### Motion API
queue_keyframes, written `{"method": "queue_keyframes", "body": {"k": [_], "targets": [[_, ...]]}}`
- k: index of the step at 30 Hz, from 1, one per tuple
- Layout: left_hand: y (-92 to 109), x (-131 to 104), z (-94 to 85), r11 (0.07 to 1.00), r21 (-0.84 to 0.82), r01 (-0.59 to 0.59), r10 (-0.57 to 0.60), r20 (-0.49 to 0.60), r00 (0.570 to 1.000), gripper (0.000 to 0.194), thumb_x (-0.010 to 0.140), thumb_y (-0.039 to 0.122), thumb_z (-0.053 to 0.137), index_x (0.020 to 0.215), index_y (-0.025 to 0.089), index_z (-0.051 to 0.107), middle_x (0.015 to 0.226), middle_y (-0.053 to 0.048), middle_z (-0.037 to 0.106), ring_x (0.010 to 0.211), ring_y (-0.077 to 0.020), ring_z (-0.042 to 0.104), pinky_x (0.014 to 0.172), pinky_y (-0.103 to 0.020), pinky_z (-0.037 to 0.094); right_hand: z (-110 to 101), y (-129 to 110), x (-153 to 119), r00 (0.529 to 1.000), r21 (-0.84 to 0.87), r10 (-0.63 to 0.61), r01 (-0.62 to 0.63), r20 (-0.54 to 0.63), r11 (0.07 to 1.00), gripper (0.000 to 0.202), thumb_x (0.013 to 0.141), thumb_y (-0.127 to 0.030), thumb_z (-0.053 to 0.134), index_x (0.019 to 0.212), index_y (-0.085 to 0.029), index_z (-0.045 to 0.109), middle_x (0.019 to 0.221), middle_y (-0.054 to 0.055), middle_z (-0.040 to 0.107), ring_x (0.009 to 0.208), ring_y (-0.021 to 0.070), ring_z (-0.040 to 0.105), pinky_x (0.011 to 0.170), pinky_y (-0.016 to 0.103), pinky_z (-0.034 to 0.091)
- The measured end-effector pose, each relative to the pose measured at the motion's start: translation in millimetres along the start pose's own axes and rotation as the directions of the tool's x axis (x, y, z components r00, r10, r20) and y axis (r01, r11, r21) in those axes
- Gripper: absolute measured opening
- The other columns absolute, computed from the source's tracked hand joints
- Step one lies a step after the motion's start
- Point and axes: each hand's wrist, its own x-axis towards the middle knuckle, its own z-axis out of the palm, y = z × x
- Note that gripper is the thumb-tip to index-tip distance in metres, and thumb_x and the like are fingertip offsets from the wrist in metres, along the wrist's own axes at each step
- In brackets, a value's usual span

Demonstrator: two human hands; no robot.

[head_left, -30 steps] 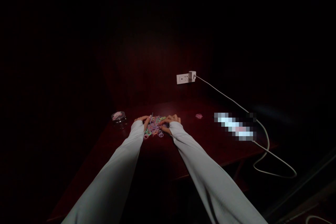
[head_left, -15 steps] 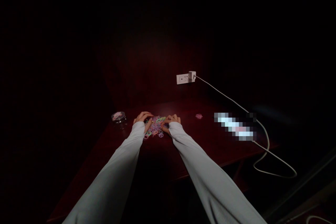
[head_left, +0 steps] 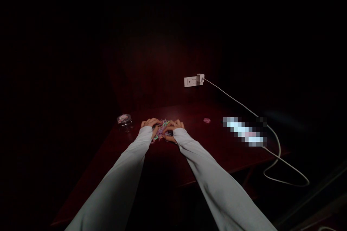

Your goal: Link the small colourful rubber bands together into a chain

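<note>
A pile of small, many-coloured elastic bands (head_left: 161,130) lies on the dark red table, pressed between my two hands. My left hand (head_left: 150,124) curves round its left side, fingers over the far edge and thumb at the near edge. On the opposite side my right hand (head_left: 175,127) is bent round the bands, its thumb low and its fingers curled above. Both palms and some fingertips are hidden, and parts of the pile show in the gap between the hands.
A clear jar with a patterned lid (head_left: 124,119) stands to the left. Right of my hands lies a small pink heap of bands (head_left: 206,120). Farther right is a bright blurred-out object (head_left: 242,131) with a white cable (head_left: 233,97) running to a charger (head_left: 200,78) in the wall socket.
My hands have drawn closer together, squeezing the pile narrower between them. Loose bands at its near edge have been pulled in. The whole view has shifted slightly.
</note>
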Motion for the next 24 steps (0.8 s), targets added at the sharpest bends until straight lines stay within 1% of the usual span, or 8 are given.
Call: {"method": "queue_keyframes", "body": {"k": [4,8,14,24], "targets": [[1.8,0.0,-2.3,1.0,-0.005,-0.005,0.005,0.032,0.999,0.031,0.087,0.012,0.052,0.098,0.027,0.076,0.116,-0.002,0.078,0.114,-0.0232,0.065,0.099,-0.041,0.037,0.2,2.3,0.0,1.0,0.003,0.017,-0.017,-0.01,1.0,0.019,0.078,-0.039,0.088,0.094,-0.032,0.083,0.105,0.002,0.069,0.101,0.0225,0.045,0.094,0.037,0.027],[2.5,0.1,-3.7,1.0,-0.01,-0.004,0.004,0.053,0.999,0.029,0.087,0.013,0.053,0.097,0.027,0.076,0.115,-0.002,0.078,0.113,-0.0237,0.066,0.099,-0.041,0.038,-3.8,0.9,-3.2,1.0,0.004,0.022,-0.022,-0.02,1.0,0.017,0.079,-0.037,0.087,0.094,-0.031,0.082,0.103,0.002,0.07,0.101,0.0228,0.045,0.093,0.037,0.028],[0.3,-0.4,-0.1,1.0,-0.025,-0.016,0.017,0.042,0.999,0.027,0.086,0.014,0.054,0.094,0.027,0.076,0.112,-0.002,0.079,0.11,-0.0241,0.066,0.099,-0.041,0.038,-6.4,-2.3,-5.5,0.999,0.004,0.037,-0.037,-0.014,0.999,0.011,0.081,-0.033,0.084,0.092,-0.031,0.082,0.102,0.002,0.071,0.101,0.0229,0.046,0.094,0.038,0.028],[-1.6,-2.2,3.6,0.999,-0.011,-0.035,0.036,0.036,0.999,0.027,0.088,0.015,0.052,0.093,0.027,0.077,0.111,-0.002,0.078,0.11,-0.0235,0.066,0.099,-0.04,0.038,-6.6,-2.1,-3.9,0.998,0.029,0.058,-0.058,-0.012,0.998,0.007,0.081,-0.03,0.083,0.088,-0.029,0.082,0.101,0.002,0.072,0.102,0.0229,0.047,0.096,0.038,0.03]]}}
